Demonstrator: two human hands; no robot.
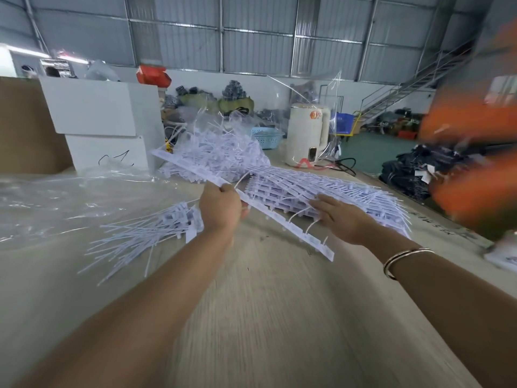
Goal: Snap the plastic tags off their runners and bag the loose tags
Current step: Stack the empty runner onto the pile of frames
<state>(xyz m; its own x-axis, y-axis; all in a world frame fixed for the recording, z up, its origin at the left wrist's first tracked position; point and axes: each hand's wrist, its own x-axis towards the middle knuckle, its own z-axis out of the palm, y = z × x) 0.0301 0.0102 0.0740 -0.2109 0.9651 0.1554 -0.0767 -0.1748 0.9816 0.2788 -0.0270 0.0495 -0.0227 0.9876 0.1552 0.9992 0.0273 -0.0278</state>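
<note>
Here, nearest the camera, two bare forearms reach forward over a pale wooden table (265, 317), the right wrist wearing a thin bangle (402, 260). The left hand (219, 205) is curled around a long white runner (243, 196), gripping it about midway along; the strip slants from up and beyond that hand down toward the right forearm, and a few thin tags still hang from its lower stretch. The right hand (340, 217) lies with fingers straight and spread, resting flat on a stack of runners (321, 189) still full of tags, which spreads out under and to the right of that hand. Just to the left of the left hand, a loose heap of snapped-off tags (156, 231) fans across the tabletop, their thin tails pointing away to the left. Farther left, a clear plastic bag (56, 197) lies crumpled on the table. Beyond both hands rises a tangled pile of white plastic pieces (221, 152); what is runner and what is tag there is hard to tell. Behind that stand white boards (98, 107) to the left, a small blue basket (265, 137) and a cream kettle (307, 135). Off to the right, a blurred orange shape (475, 152) fills the edge of view.
</note>
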